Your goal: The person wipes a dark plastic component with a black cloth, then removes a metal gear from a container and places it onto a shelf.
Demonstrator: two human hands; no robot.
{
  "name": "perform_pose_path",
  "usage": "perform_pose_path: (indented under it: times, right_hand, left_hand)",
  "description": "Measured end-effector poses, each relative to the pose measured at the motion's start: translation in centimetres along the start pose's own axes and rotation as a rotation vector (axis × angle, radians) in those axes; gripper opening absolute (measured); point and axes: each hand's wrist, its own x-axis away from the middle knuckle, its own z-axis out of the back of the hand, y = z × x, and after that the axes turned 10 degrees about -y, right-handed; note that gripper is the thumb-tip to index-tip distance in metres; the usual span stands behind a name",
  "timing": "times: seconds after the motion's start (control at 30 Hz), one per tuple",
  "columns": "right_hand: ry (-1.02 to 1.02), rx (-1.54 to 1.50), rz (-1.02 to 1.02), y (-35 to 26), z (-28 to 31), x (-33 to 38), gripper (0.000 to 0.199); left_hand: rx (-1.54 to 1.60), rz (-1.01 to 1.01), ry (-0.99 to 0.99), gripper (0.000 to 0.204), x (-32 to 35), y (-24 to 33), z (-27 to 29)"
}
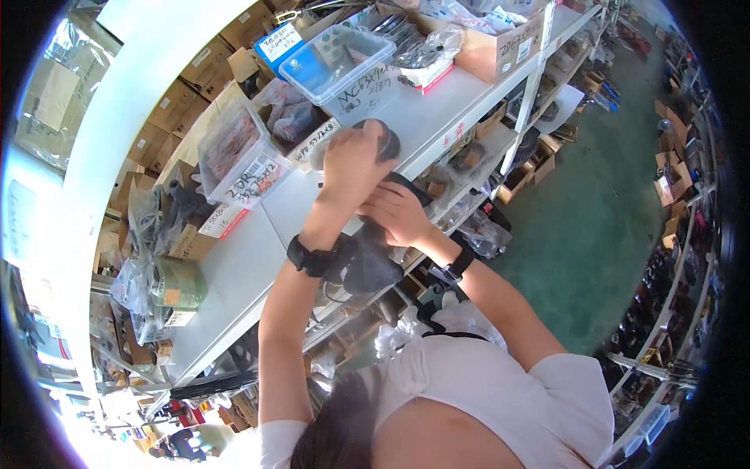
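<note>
My left hand (355,160) is closed around a dark, round thing (389,145) with a greyish rim, just above the shelf edge. Its far side shows beyond the fingers; the palm side is hidden. Close below and to the right, my right hand (397,213) has its fingers bent over the top of a dark bag (363,262). The bag hangs in front of the shelf, with black contents showing through thin plastic. Nearest to my left hand on the shelf is a box of bagged parts with a white handwritten label (314,144).
Clear tubs, one bluish (344,66) and one with reddish parts (234,152), stand on the white shelf (285,203). Further along are a cardboard box (500,51) and a jar (178,281). Lower shelves hold bagged parts (480,230). Green floor (578,227) and another rack lie right.
</note>
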Motion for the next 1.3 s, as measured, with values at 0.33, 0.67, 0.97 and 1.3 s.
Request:
perform_pose_path:
  times: [0.33, 0.67, 0.97, 1.3]
  right_hand:
    - [0.116, -0.060, -0.090, -0.5, -1.6, 0.3, 0.048]
    - [-0.079, -0.098, -0.313, -0.6, -2.2, 0.5, 0.040]
    - [-0.002, -0.095, -0.176, -0.9, -1.8, 0.9, 0.047]
    - [-0.023, -0.072, -0.172, -2.6, -0.7, 0.5, 0.046]
  left_hand:
    - [0.012, 0.035, 0.070, 0.054, -0.3, -1.0, -2.1]
    - [0.109, 0.053, 0.101, 0.052, -1.0, -1.0, -3.8]
    - [0.104, 0.115, 0.117, 0.052, -0.4, -0.9, -3.5]
    - [0.223, -0.096, 0.491, 0.046, 5.0, 1.4, -0.7]
